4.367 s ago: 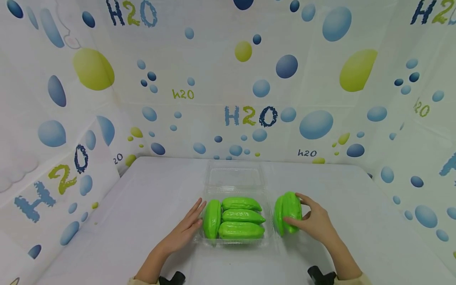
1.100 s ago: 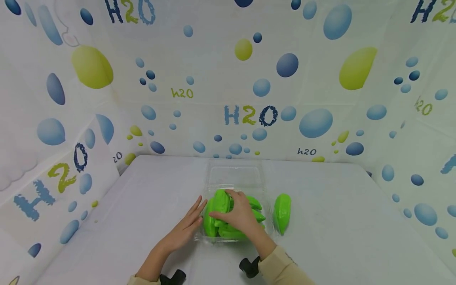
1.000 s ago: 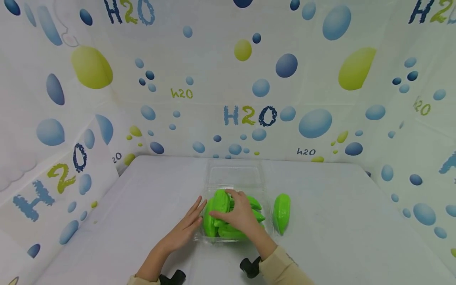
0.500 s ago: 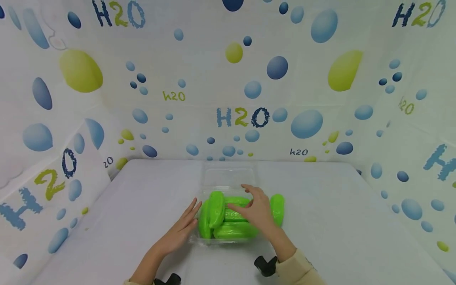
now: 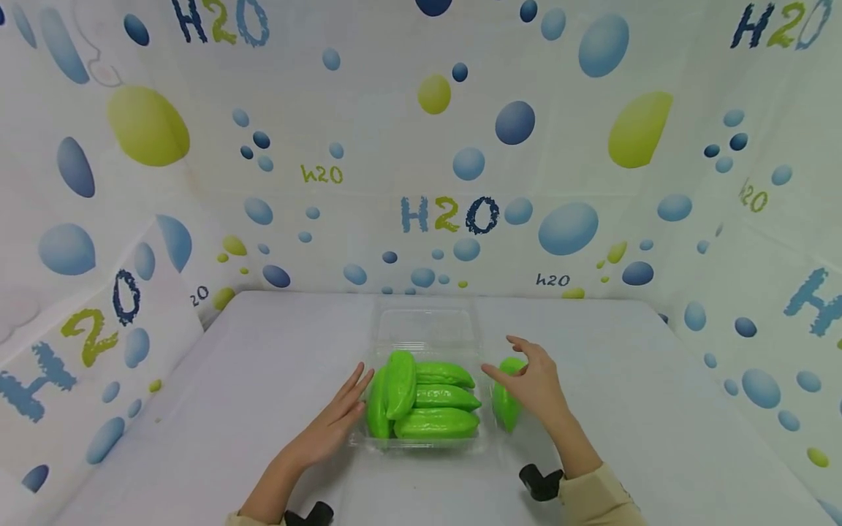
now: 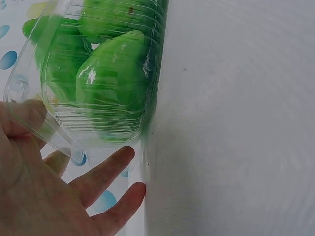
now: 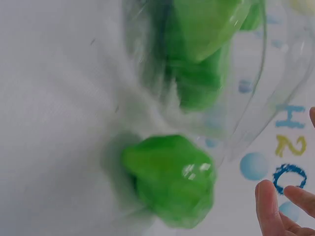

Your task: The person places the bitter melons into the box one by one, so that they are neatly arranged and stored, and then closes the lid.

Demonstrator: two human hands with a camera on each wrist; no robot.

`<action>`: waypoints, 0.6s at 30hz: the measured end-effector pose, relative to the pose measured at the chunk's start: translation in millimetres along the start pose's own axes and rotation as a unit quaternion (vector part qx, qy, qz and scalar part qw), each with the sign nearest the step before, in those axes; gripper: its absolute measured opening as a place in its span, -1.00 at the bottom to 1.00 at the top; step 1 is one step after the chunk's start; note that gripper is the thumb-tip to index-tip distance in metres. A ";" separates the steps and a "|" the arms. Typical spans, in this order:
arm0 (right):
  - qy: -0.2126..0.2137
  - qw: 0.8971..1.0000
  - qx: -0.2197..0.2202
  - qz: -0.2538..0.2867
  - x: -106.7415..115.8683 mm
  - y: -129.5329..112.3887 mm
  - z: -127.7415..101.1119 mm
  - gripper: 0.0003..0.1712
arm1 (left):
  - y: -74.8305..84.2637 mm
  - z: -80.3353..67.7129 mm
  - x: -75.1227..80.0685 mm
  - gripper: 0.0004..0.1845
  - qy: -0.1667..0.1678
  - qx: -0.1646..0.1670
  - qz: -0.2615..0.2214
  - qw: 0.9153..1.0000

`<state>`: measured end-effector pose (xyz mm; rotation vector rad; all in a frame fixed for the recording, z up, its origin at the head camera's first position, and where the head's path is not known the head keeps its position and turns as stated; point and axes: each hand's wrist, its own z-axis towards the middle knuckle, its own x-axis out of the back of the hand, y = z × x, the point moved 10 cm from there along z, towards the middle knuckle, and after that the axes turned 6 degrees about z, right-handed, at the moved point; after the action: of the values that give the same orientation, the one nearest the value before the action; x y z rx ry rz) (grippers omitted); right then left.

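A clear plastic clamshell box (image 5: 483,438), lid raised at the back, holds several shiny green elongated fruits with pointed ends. Three (image 5: 437,397) lie crosswise in it; on the left another fruit (image 5: 400,385) stands lengthwise, resting over one more (image 5: 377,409). My left hand (image 5: 329,424) has its fingers extended along the box's left wall; in the left wrist view the fingers (image 6: 106,174) are spread beside the clear side. Just right of the box lies a loose green fruit (image 5: 505,402). Above it hovers my right hand (image 5: 536,380), thumb and fingers apart, holding nothing.
The raised transparent lid (image 5: 426,325) lies toward the back of the white table (image 5: 296,343). Behind is a white curtain (image 5: 368,219) with bubble prints and H2O lettering. A black wrist mount (image 5: 541,482) is strapped by the right sleeve.
My right hand carried one green fruit from the right into the box, set it on the left one and released it. It has since moved back right over the loose fruit; the left hand stayed.
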<state>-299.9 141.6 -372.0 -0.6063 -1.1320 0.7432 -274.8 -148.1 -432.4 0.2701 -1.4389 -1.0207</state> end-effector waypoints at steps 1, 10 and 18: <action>0.002 1.000 -0.002 -0.004 1.8 4.5 0.7 -0.19 | -0.2 0.5 0.2 -0.48 0.000 -0.001 0.000 1.000; 0.006 1.000 -0.016 -0.024 7.4 34.2 3.8 -0.17 | -0.9 1.8 1.2 -0.47 0.000 0.000 -0.008 1.000; 0.002 0.999 -0.029 -0.023 8.0 45.6 3.0 -0.18 | -1.9 2.4 0.2 -0.47 0.005 -0.004 -0.008 1.000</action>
<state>-310.7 176.2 -400.9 -0.6285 -1.1635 0.6714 -277.7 -148.4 -433.2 0.2815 -1.4252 -1.0365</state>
